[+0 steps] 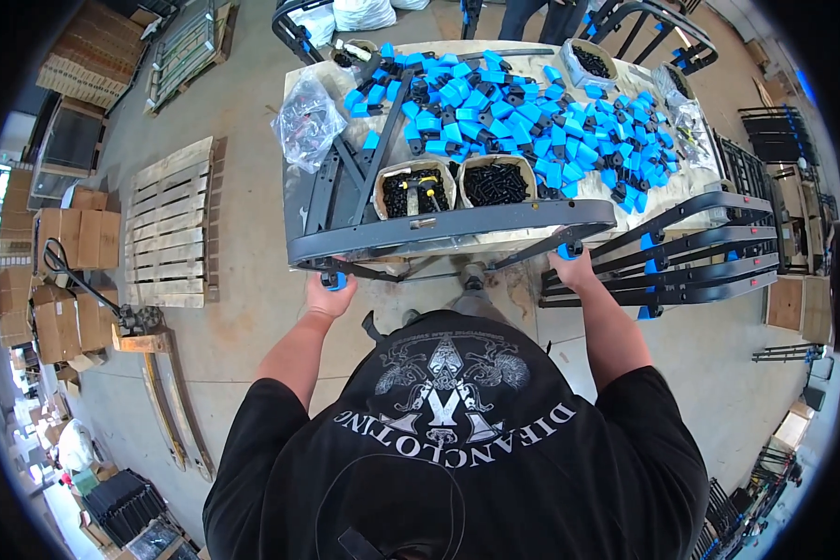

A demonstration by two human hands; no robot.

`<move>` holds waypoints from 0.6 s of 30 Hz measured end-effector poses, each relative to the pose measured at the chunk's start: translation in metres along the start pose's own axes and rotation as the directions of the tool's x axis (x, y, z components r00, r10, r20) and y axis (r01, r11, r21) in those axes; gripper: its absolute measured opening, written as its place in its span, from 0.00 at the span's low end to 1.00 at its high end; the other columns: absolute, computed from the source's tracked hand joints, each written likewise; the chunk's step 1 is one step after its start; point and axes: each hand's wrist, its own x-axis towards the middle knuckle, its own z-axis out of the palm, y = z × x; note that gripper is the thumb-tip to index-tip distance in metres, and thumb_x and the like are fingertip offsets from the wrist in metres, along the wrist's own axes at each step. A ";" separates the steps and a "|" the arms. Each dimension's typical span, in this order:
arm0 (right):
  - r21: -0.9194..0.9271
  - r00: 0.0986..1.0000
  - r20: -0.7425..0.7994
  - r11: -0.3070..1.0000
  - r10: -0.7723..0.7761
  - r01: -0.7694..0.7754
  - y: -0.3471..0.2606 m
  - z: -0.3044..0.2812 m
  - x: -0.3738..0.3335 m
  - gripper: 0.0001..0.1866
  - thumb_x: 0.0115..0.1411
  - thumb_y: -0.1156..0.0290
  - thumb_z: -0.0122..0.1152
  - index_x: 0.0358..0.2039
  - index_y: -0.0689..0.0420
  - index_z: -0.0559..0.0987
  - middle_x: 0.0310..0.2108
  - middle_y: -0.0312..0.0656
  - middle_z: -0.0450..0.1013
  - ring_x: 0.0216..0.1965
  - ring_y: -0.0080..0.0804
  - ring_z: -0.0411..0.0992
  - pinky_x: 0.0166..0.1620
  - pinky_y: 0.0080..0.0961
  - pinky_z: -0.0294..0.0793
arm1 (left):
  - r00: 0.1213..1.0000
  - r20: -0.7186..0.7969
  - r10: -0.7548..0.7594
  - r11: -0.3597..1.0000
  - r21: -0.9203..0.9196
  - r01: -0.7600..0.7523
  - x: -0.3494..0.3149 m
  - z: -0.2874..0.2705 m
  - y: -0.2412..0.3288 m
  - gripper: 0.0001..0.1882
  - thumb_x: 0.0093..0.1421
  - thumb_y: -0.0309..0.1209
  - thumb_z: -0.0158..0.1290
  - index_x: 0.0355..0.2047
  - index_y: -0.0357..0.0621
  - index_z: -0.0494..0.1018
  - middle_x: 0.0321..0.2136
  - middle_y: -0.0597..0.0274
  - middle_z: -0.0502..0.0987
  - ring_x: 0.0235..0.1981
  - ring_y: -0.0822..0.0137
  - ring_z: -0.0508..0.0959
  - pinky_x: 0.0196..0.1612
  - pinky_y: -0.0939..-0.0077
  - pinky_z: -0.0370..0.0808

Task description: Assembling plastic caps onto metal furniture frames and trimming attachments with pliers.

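Note:
A black metal frame [504,218] with rounded corners spans from left to right in front of me, along the table's near edge. My left hand [330,297] is closed around its left leg, at a blue-and-black end cap [333,280]. On the other side my right hand [574,268] grips the right leg beside a similar blue-and-black cap [569,250]. Just beyond the frame, two boxes of small black parts stand on the table: the left box [379,194] has a yellow-and-black tool [427,189] lying in it, the right box [532,177] has none.
Several blue-and-black caps [532,121] are heaped over the table. A clear plastic bag [310,121] lies at its left. Several similar black frames [709,252] stand close on my right. To the left are a wooden pallet [168,224] and a pallet jack [142,341]. Someone's legs [543,19] show behind the table.

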 end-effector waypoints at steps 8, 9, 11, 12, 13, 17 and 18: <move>0.251 0.973 -0.039 0.945 0.228 -0.211 -0.039 -0.010 -0.012 0.24 0.50 0.69 0.77 0.46 0.59 0.77 0.36 0.35 0.79 0.36 0.23 0.75 0.44 0.27 0.75 | 0.992 0.046 -0.117 0.990 0.088 0.112 -0.006 -0.026 0.046 0.26 0.50 0.35 0.67 0.49 0.42 0.75 0.41 0.59 0.82 0.43 0.64 0.82 0.48 0.68 0.76; 0.321 0.965 -0.053 0.920 0.257 -0.227 -0.049 -0.010 -0.013 0.24 0.50 0.69 0.77 0.46 0.59 0.77 0.36 0.36 0.79 0.37 0.24 0.76 0.44 0.27 0.75 | 0.971 0.110 -0.213 0.959 0.211 0.187 -0.006 -0.034 0.054 0.27 0.50 0.35 0.68 0.49 0.42 0.75 0.43 0.57 0.82 0.45 0.62 0.82 0.50 0.67 0.76; 0.168 0.968 -0.085 0.961 0.238 -0.222 -0.062 -0.014 -0.008 0.21 0.53 0.67 0.74 0.45 0.60 0.77 0.35 0.37 0.79 0.38 0.23 0.76 0.45 0.26 0.74 | 0.973 0.188 -0.130 0.963 0.258 0.078 -0.002 -0.057 0.015 0.28 0.50 0.35 0.68 0.50 0.41 0.75 0.44 0.54 0.81 0.46 0.58 0.81 0.51 0.65 0.76; 0.171 0.964 -0.072 0.955 0.257 -0.242 -0.063 -0.014 -0.004 0.20 0.55 0.67 0.73 0.45 0.60 0.78 0.35 0.36 0.79 0.38 0.22 0.75 0.44 0.25 0.74 | 0.955 0.293 -0.049 0.956 0.292 -0.040 0.006 -0.071 -0.001 0.29 0.50 0.36 0.68 0.51 0.41 0.75 0.46 0.52 0.81 0.47 0.55 0.81 0.52 0.64 0.76; 0.172 0.957 -0.066 0.948 0.282 -0.267 -0.056 -0.015 -0.002 0.19 0.56 0.67 0.72 0.44 0.61 0.78 0.35 0.36 0.79 0.37 0.21 0.75 0.44 0.25 0.74 | 0.956 0.292 -0.040 0.955 0.294 -0.050 0.021 -0.085 0.002 0.29 0.50 0.36 0.68 0.51 0.41 0.75 0.46 0.52 0.81 0.47 0.55 0.81 0.52 0.64 0.76; 0.354 0.961 -0.119 0.915 0.251 -0.195 -0.047 -0.004 -0.006 0.15 0.58 0.68 0.70 0.43 0.61 0.79 0.33 0.34 0.77 0.34 0.19 0.72 0.40 0.24 0.72 | 0.988 0.104 -0.112 0.909 0.412 0.060 0.100 -0.133 0.064 0.26 0.55 0.33 0.61 0.54 0.40 0.74 0.50 0.48 0.80 0.52 0.51 0.79 0.55 0.64 0.75; 0.329 0.949 -0.069 0.905 0.308 -0.270 -0.043 -0.007 -0.005 0.14 0.58 0.66 0.71 0.40 0.60 0.80 0.31 0.33 0.76 0.33 0.19 0.71 0.39 0.24 0.72 | 0.992 0.114 -0.054 0.910 0.416 0.002 0.122 -0.137 0.080 0.24 0.57 0.32 0.59 0.54 0.40 0.74 0.50 0.48 0.80 0.52 0.50 0.79 0.55 0.64 0.75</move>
